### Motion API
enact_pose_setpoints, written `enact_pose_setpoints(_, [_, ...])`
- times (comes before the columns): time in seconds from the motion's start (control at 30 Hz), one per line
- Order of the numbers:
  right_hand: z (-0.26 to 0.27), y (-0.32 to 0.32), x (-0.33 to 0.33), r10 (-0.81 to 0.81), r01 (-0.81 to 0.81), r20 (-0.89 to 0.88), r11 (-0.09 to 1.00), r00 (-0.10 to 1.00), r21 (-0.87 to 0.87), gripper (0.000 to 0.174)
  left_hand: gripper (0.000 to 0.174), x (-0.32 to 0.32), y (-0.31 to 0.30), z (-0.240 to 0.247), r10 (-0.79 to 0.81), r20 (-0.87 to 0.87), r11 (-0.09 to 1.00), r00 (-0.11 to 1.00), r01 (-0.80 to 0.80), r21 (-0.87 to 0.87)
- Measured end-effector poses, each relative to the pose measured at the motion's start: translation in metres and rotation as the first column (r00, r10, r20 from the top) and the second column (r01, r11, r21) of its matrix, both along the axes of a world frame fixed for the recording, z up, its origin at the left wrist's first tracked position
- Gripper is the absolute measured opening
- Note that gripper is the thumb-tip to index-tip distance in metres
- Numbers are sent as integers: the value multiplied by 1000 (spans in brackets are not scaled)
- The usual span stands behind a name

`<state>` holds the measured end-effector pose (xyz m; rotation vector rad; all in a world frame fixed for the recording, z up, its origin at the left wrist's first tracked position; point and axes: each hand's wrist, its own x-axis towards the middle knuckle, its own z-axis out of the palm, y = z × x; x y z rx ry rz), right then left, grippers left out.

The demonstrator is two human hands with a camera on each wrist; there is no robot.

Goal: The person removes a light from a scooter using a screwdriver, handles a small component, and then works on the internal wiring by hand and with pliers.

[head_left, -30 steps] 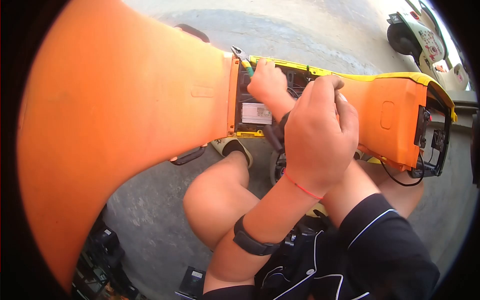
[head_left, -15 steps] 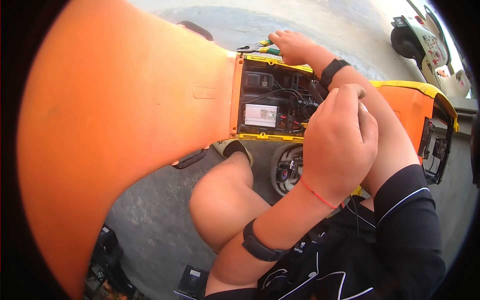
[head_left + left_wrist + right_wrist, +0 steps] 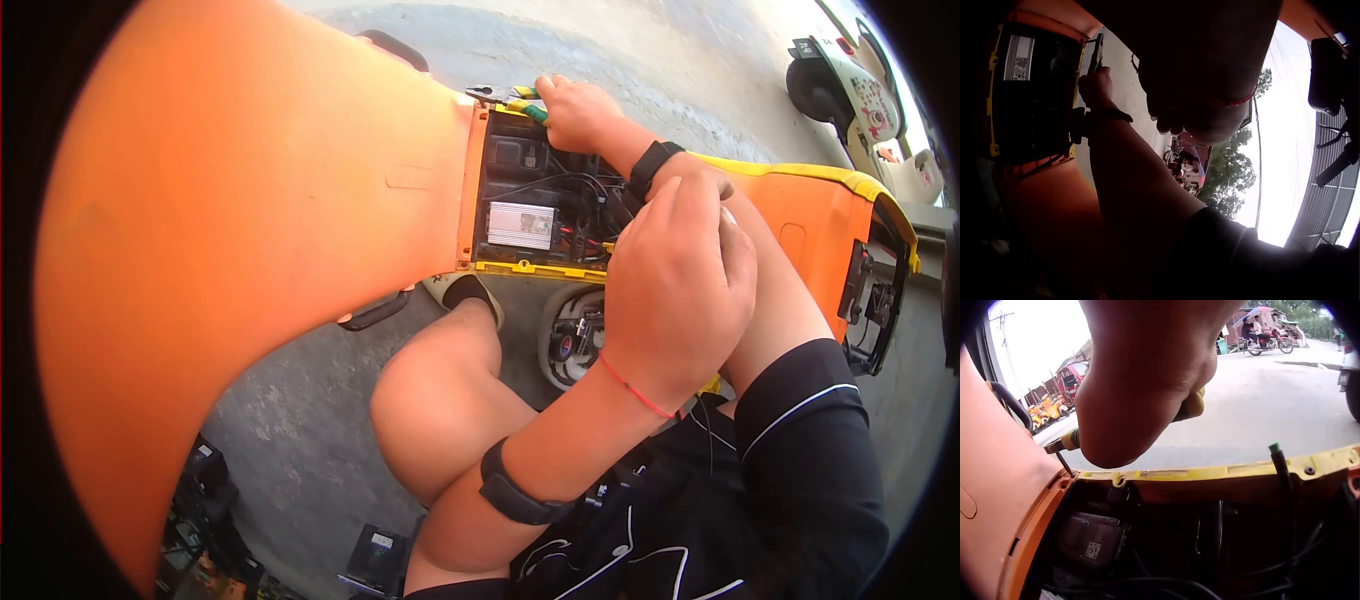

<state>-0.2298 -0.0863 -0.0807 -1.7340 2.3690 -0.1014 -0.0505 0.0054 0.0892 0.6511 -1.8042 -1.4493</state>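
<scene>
My right hand [image 3: 585, 115] grips the green and yellow handles of pliers [image 3: 531, 109] over the far corner of an open compartment [image 3: 525, 268] in an orange body [image 3: 270, 180]. In the right wrist view the hand [image 3: 1141, 394] partly hides the pliers [image 3: 1070, 441]; a thin dark piece stands just under their head, by the corner. My left hand [image 3: 682, 290], with a red string at its wrist, is raised nearer the camera, in front of the right forearm. Its fingers are loosely curled, and nothing shows in them in the left wrist view.
Inside the compartment are a silver box [image 3: 521, 226], a black box [image 3: 515, 155] and several cables. A white helmet-like bowl with small parts [image 3: 565, 345] lies below it on the floor. A white scooter [image 3: 860, 95] stands at the upper right.
Since a second ago my right hand has moved with the pliers from over the compartment to its far edge, then slightly lower. My left hand has shifted a little right, its pose about the same.
</scene>
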Motion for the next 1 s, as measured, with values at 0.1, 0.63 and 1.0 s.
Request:
enact_pose_setpoints(0.1, [2,5,19,-71,71,-9,997,997,-6,37,17,4,0,-1,2,-24,1000,1000,-2,8])
enact_pose_setpoints(0.63, [-23,10,80,-449,481,241,872,861,-92,35,17,-4,6,6,20,-30,1000,999,-20,18])
enact_pose_setpoints(1.0, [-3,80,72,-365,392,361,920,858,-1,32,14,-6,1,2,30,-53,995,998,-35,-92])
